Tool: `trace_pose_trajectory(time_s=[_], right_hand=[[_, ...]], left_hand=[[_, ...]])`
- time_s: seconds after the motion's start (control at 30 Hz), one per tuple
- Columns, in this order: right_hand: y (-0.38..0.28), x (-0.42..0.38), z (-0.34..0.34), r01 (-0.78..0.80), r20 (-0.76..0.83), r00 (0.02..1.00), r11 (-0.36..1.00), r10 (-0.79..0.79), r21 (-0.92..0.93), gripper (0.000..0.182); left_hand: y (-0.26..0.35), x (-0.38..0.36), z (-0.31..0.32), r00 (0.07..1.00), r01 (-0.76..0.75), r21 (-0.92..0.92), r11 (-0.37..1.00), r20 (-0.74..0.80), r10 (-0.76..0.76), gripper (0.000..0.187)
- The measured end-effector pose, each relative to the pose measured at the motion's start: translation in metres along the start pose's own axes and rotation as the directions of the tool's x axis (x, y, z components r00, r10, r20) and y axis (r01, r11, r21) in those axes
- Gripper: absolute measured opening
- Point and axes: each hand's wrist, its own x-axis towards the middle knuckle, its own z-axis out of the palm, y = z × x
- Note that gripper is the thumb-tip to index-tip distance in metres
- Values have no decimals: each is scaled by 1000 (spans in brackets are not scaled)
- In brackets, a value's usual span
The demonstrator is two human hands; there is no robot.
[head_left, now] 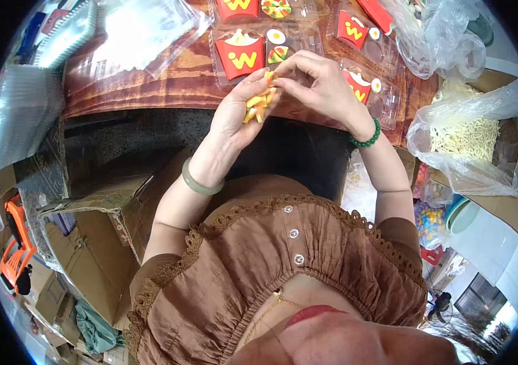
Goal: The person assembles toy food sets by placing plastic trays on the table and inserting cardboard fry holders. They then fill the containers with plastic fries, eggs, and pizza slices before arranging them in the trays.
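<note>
The glossy wooden tabletop (168, 91) has streaky reddish-brown grain; flat-fronted red fry boxes (239, 59) bear yellow logos; the round beaded bracelet (366, 132) is green; the ruffled cloth blouse (259, 261), brown.

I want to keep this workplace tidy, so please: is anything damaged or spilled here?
The cardboard box below the table's left side looks worn: its top flap is bent, with ragged edges. I see nothing spilled.

Counter (149, 103) directly before the person. On it, centre to right: trays (293, 38) in two columns, toy fries cartons (239, 59) inside. Flat bags (131, 39) left of trays; crumpled bags (444, 39) right. Right of counter: open box (502, 210), lining bag (438, 170) inside, strands (466, 137) in bag. Lower left: cardboard box (89, 258).
</note>
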Motion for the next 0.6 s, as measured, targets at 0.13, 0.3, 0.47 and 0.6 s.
trace_pose_trajectory(time_s=[0.13,0.3,0.47,0.6], right_hand=[[6,-2,7,265,-60,959,954,-275,-136,14],[11,-5,9,159,-168,979,957,-120,241,12],[49,15,-2,92,17,996,993,-91,-67,13],[57,20,13,176,-8,984,973,-179,-150,13]], left_hand=[[-3,3,-2,999,1,-47,999,-35,-3,24],[1,2,-6,997,69,-49,996,19,-68,26],[1,-3,-7,1000,25,28,999,-10,-25,28],[1,1,-12,999,32,1,999,31,-32,32]])
